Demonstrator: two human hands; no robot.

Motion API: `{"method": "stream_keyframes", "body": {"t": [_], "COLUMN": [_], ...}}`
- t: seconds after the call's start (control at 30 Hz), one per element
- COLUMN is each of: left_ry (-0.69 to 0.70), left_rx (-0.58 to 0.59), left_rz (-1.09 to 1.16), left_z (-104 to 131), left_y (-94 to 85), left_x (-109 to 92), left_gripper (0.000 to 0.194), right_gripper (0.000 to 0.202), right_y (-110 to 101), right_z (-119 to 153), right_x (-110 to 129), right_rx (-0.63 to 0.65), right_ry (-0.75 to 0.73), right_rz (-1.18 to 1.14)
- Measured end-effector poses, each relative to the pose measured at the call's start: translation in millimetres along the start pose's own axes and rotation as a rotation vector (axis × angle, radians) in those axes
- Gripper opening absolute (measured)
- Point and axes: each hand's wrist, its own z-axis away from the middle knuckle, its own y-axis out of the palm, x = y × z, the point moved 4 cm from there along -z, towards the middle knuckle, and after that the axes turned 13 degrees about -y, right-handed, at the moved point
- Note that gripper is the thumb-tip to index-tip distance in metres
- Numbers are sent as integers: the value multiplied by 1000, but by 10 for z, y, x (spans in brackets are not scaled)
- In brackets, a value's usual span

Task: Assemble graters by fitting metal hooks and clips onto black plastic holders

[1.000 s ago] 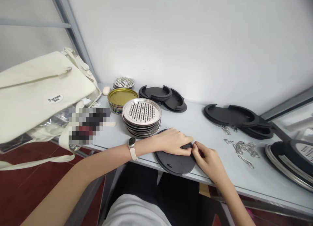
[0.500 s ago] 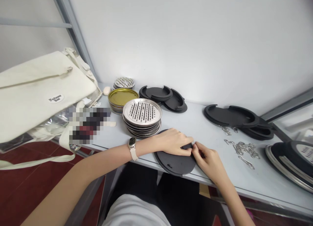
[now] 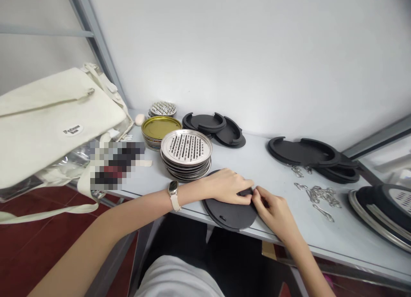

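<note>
A black round plate (image 3: 229, 213) with a small hole near its front lies at the table's front edge. My left hand (image 3: 226, 185) rests across it, its fingers curled round the part at the right side. Against that same side, my right hand (image 3: 272, 207) pinches a small shiny metal piece (image 3: 253, 188), mostly hidden by the fingertips. Just behind my left wrist stands a stack of round metal grater plates (image 3: 186, 147). Loose wire clips (image 3: 321, 196) lie in a heap to the right of my right hand.
Gold-coloured round lids (image 3: 161, 128) are stacked at the back left, near black rimmed holders (image 3: 205, 122). More black holders (image 3: 302, 151) sit back right. Assembled graters (image 3: 382, 211) stand at the far right. A cream bag (image 3: 58, 117) fills the left end.
</note>
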Motion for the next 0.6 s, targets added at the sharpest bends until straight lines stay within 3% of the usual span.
{"method": "stream_keyframes", "body": {"t": [0.6], "left_ry": [-23], "left_rx": [35], "left_rz": [27], "left_z": [-2], "left_y": [-6], "left_x": [2], "left_gripper": [24], "right_gripper": [32], "right_y": [-1], "right_z": [-7], "right_x": [2], "right_rx": [4], "right_ry": [10], "right_rz": [-18]}}
